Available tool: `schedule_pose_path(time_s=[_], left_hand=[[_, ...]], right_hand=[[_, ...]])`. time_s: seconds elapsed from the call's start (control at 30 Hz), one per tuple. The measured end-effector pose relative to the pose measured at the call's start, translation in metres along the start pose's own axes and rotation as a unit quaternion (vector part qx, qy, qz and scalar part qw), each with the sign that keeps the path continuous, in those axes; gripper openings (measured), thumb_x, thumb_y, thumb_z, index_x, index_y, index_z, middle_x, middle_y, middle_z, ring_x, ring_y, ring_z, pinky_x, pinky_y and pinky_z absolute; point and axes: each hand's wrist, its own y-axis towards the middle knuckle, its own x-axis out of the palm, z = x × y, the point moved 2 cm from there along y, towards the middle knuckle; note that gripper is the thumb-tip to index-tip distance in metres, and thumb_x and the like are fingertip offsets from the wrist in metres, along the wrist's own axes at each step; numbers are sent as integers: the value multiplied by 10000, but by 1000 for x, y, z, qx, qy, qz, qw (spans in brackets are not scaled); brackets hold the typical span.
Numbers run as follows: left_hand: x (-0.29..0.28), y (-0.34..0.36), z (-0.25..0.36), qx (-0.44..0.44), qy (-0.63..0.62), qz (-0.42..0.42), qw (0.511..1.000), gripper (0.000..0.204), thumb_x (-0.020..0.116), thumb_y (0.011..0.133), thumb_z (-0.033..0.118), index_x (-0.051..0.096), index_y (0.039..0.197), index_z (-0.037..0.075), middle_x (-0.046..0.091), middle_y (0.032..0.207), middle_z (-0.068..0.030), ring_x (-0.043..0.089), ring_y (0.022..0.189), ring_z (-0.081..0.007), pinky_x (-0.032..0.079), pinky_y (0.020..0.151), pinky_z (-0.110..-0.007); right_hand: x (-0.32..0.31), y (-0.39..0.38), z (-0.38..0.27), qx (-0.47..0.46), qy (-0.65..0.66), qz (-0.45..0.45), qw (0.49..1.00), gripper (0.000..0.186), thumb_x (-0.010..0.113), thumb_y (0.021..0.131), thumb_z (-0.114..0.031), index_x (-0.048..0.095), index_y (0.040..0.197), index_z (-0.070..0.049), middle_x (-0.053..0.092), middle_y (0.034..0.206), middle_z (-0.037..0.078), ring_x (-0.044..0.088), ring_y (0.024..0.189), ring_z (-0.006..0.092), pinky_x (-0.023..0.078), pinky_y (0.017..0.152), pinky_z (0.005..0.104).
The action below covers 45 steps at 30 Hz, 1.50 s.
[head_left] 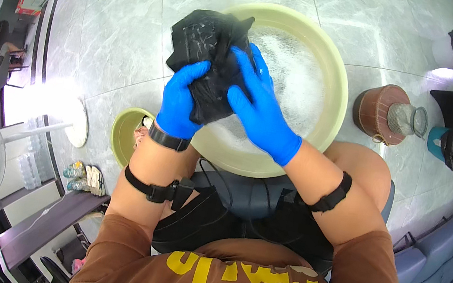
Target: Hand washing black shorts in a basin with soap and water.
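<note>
The black bundle (203, 47) lies between the gloved hands, above the left side of the suds-filled basin (338, 100), with the left hand (180, 104) clamped on its lower left edge and the right hand (262, 108) against its right side, fingers outstretched, whether gripping I cannot tell.

The bare left forearm (151, 159) and right forearm (311, 177) angle forward and inward — the blue-gloved left hand (181, 103) grips, thumb raised inward, while the blue-gloved right hand (262, 108) slants leftward, fingers extended, thumb spread apart.
</note>
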Motion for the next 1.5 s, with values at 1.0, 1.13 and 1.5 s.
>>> schedule_pose_path(time_s=[1.0,1.13,1.5], left_hand=[[-6,-4,25,10,471,18,882,421,746,849,55,628,1247,-19,717,1134,-113,691,1006,-191,565,906,-334],[0,-1,-17,105,651,-8,752,462,713,845,33,590,1287,-20,701,1150,-179,694,1017,-269,542,910,-366],[-12,-3,-68,126,819,-110,549,435,706,783,77,616,1205,22,648,1092,-250,651,929,-423,548,785,-441]], right_hand=[[-94,46,10,390,545,32,741,518,416,1021,-307,521,1392,39,613,1333,241,644,1171,377,526,1022,503],[-56,37,-6,346,613,28,710,486,434,1014,-310,544,1370,2,628,1295,193,628,1170,336,522,1007,473],[-17,6,18,373,549,131,736,385,524,1015,-279,565,1306,-31,641,1159,111,632,1033,220,527,917,357]])
